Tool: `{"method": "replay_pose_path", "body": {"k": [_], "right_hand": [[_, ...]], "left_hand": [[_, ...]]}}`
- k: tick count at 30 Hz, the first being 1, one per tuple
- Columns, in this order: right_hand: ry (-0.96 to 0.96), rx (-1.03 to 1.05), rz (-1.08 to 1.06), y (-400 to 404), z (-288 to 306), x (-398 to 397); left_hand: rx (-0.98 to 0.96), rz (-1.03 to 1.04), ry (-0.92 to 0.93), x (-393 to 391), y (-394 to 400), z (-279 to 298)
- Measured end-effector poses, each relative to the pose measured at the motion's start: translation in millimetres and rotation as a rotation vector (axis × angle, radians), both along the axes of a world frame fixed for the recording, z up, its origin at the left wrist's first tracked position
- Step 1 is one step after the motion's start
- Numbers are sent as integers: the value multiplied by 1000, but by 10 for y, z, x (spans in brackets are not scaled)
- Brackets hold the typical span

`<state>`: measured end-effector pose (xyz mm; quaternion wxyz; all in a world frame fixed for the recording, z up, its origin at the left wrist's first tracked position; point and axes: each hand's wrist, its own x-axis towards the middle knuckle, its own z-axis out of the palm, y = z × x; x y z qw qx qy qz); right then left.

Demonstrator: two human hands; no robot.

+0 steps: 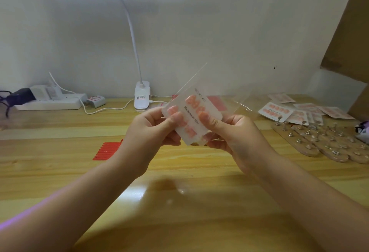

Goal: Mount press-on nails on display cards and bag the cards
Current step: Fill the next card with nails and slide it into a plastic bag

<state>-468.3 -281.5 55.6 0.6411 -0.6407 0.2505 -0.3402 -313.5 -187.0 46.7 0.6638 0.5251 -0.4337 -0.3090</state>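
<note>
I hold a white display card [192, 117] printed "Handmade Nail", with orange-pink press-on nails on it, above the middle of the wooden table [179, 201]. The card sits partly inside a clear plastic bag [211, 88] whose open end sticks up and to the right. My left hand [153, 132] pinches the card's left edge through the bag. My right hand [231, 132] grips the right side, thumb on the front. A pile of finished nail cards [295, 110] lies at the right rear.
A red strip sheet [106, 151] lies on the table left of my hands. Wooden nail-holder boards with metal stands [323, 144] fill the right side. A clip-on desk lamp [141, 96], a power strip [50, 102] and cables line the back wall.
</note>
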Motion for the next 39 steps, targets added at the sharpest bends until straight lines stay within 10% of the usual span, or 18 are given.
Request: {"method": "replay_pose_path", "body": {"k": [11,23,31,39], "right_hand": [[3,-14,-1,85,-54,41],[72,-55,148,76,-79,38],[79,-80,-184,-77,-48,3],[88,84,106,-1,-13,12]], "left_hand": [[-38,-172,282,-64,-23,-6],[56,-76,175,-37,-12,11],[71,108,169,104,-61,63],[-390,589,-1227,248,32,36]]}}
